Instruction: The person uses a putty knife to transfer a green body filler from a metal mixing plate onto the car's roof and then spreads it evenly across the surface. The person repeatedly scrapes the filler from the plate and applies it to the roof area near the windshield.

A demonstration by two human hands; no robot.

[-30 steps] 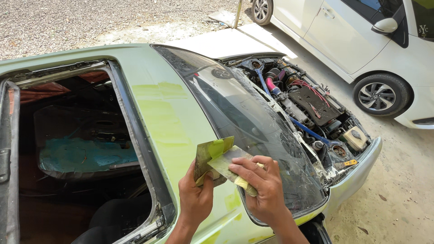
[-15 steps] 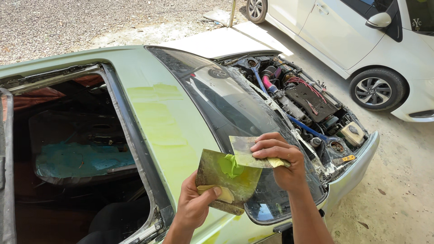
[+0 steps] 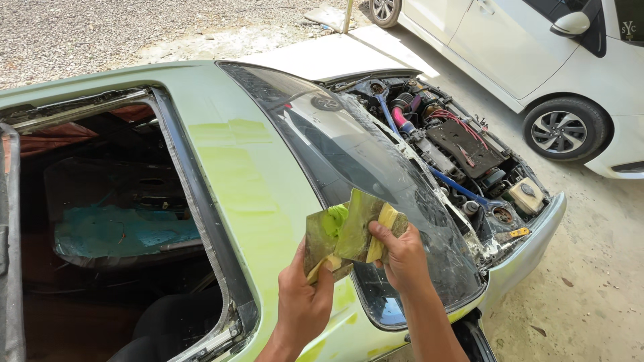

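Observation:
My left hand (image 3: pixel 303 303) grips the lower edge of a thin metal plate (image 3: pixel 318 236) that carries a blob of green filler (image 3: pixel 337 217). My right hand (image 3: pixel 404 260) holds a metal spreader blade (image 3: pixel 357 228) with a yellow backing (image 3: pixel 389 218). The blade lies over the plate's right side and touches the filler. Both hands hover above the pale green car roof (image 3: pixel 248 181), just by the lower corner of the dark windscreen (image 3: pixel 355 154). A brighter green strip of filler runs along the roof beside the window frame.
The car's side opening (image 3: pixel 114 221) at the left shows a dark cabin with a teal-covered seat. Its engine bay (image 3: pixel 456 141) stands uncovered, with hoses and wires. A white car (image 3: pixel 523 53) is parked at the upper right on concrete; gravel lies beyond.
My right hand, which held the spreader apart to the right of the plate, has brought it back onto the plate. The camera has shifted slightly.

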